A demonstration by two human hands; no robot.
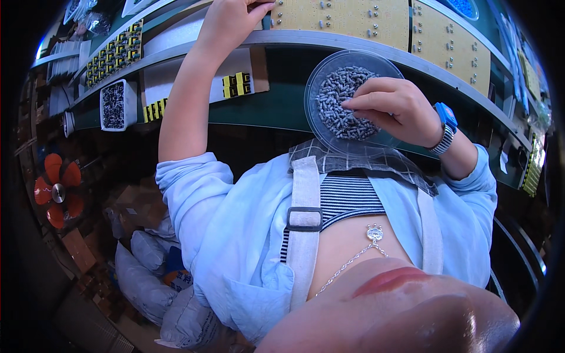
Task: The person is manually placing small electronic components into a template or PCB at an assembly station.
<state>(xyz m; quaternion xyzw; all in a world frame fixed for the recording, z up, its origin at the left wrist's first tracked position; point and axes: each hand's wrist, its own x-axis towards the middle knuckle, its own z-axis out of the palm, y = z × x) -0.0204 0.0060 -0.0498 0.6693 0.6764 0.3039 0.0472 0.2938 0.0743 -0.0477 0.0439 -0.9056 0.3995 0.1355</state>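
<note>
My right hand [388,106] is over a round clear plastic tub [311,97] of small grey cylindrical components [338,88]. Its thumb and fingers are pinched together just above the pile, and what they hold, if anything, is too small to make out. My left hand [235,17] is stretched to the top of the view, by the left edge of a tan circuit board panel [347,20]. Those fingertips are closed together, partly cut off by the picture's edge. Several small metallic and grey parts stand in rows on the panel.
A second tan board panel [459,50] lies to the right along the metal rail [329,40]. Left of the tub are yellow-black components [236,85] and a white box [134,106] of dark pins. An orange-bladed fan [57,193] and grey sacks [144,288] are at the lower left.
</note>
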